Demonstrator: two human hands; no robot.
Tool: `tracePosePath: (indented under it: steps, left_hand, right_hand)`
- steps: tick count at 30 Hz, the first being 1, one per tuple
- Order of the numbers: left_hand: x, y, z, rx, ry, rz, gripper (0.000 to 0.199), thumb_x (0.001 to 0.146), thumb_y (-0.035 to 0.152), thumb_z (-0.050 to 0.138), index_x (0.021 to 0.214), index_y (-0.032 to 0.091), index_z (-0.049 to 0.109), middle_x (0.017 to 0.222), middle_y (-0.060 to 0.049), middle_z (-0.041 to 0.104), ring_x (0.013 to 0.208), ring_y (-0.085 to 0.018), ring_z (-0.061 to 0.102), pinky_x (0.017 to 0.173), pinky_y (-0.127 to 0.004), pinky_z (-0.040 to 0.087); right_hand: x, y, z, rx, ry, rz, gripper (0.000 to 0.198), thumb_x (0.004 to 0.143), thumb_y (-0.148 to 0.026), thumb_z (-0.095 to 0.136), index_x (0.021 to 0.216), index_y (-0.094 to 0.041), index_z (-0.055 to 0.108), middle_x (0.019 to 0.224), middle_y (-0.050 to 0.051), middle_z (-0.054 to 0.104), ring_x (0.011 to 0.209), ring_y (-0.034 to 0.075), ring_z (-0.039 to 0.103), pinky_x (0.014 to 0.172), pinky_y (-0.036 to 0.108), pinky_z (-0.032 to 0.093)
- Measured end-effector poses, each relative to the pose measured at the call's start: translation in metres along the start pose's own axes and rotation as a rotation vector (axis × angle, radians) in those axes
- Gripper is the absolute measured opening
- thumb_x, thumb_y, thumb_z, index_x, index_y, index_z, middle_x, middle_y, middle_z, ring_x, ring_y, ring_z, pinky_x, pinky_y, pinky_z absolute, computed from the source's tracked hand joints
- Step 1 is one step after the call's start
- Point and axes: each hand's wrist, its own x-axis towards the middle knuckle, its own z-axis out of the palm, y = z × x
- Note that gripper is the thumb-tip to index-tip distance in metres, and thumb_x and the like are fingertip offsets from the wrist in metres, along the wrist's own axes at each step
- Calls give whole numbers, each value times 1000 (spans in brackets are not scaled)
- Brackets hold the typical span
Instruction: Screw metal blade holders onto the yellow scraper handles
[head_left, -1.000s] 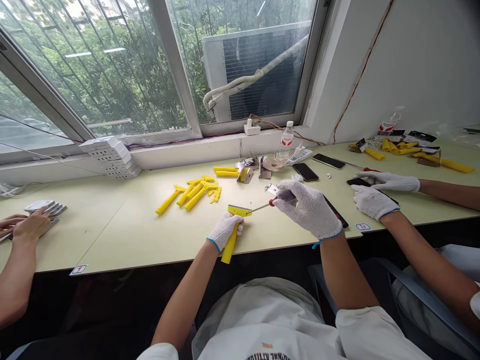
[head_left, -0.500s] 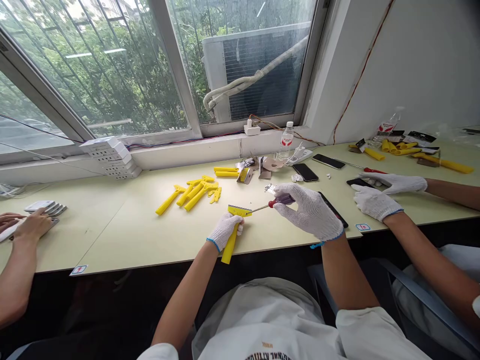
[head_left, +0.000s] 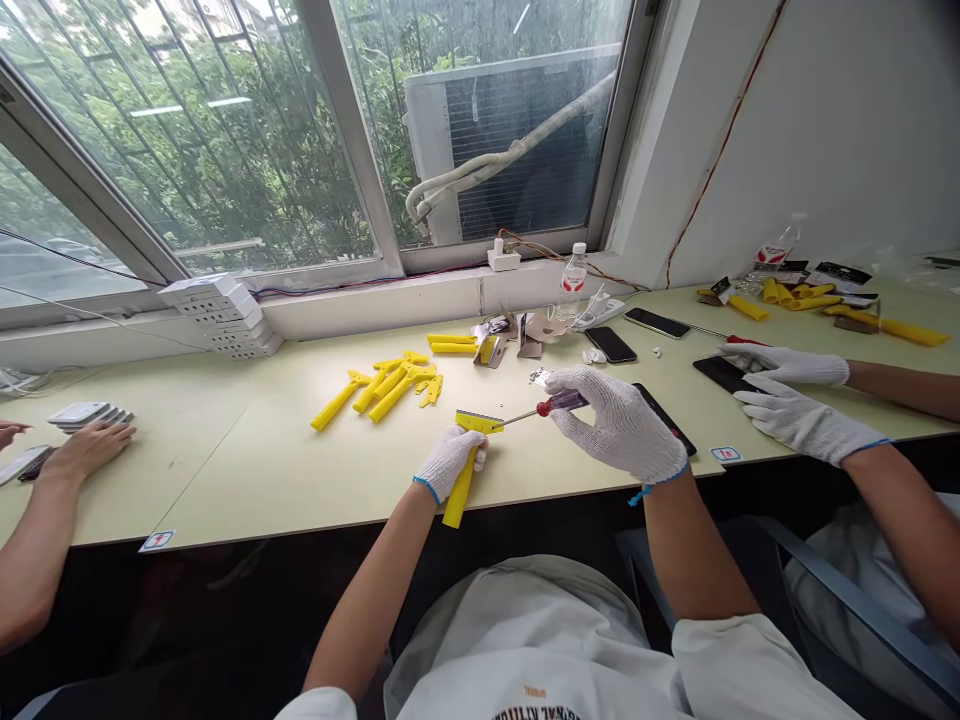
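Observation:
My left hand (head_left: 452, 462), in a white knit glove, is closed round a yellow scraper (head_left: 459, 500) near the table's front edge. The scraper's wide head with a metal blade edge points away from me. In my gloved right hand (head_left: 619, 425) is a screwdriver (head_left: 564, 402) with a red and purple handle, held by the fingers. Its thin shaft reaches left, and the tip meets the scraper head. Small screws (head_left: 538, 377) lie just behind my right hand. Farther left rest several yellow scraper handles (head_left: 390, 388) and small yellow pieces (head_left: 430, 390).
A black phone (head_left: 611, 345), cardboard scraps (head_left: 529, 340) and a water bottle (head_left: 574, 272) stand toward the window. Another phone (head_left: 666, 418) lies partly behind my right hand. On the right are a co-worker's gloved hands (head_left: 806, 415); on the left, a co-worker's bare hand (head_left: 86, 450) beside stacked devices (head_left: 90, 413).
My hands, the scraper and the screwdriver stay almost still. At the right, a co-worker's nearer hand has moved right, off the dark phone. The left co-worker's hand has moved right.

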Motion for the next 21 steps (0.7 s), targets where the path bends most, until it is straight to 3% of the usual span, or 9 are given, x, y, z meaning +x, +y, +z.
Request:
tracePosePath:
  steps: [5, 13, 21]
  left_hand:
    - [1, -3, -1, 7, -9, 18, 13, 87, 29, 68, 80, 18, 67, 65, -3, 61, 56, -14, 56, 61, -28, 49]
    - [1, -1, -1, 5, -11, 2, 12, 87, 28, 67, 80, 18, 66, 65, -3, 61, 56, -14, 54, 59, -28, 47]
    - [1, -1, -1, 3, -14, 12, 13, 86, 28, 67, 79, 18, 66, 66, -2, 60, 56, -14, 54, 61, -28, 48]
  right_hand:
    - [-1, 2, 0, -20, 24, 31, 28, 99, -16, 74, 124, -23, 65, 104, -1, 77, 90, 12, 81, 84, 21, 66]
    - [0, -2, -4, -17, -18, -49, 43, 91, -1, 63, 129, -21, 63, 119, 3, 76, 96, 11, 80, 92, 20, 66]
    - [-1, 2, 1, -12, 23, 2, 44, 97, -12, 74, 138, -25, 62, 106, -1, 79, 91, 11, 80, 88, 21, 66]
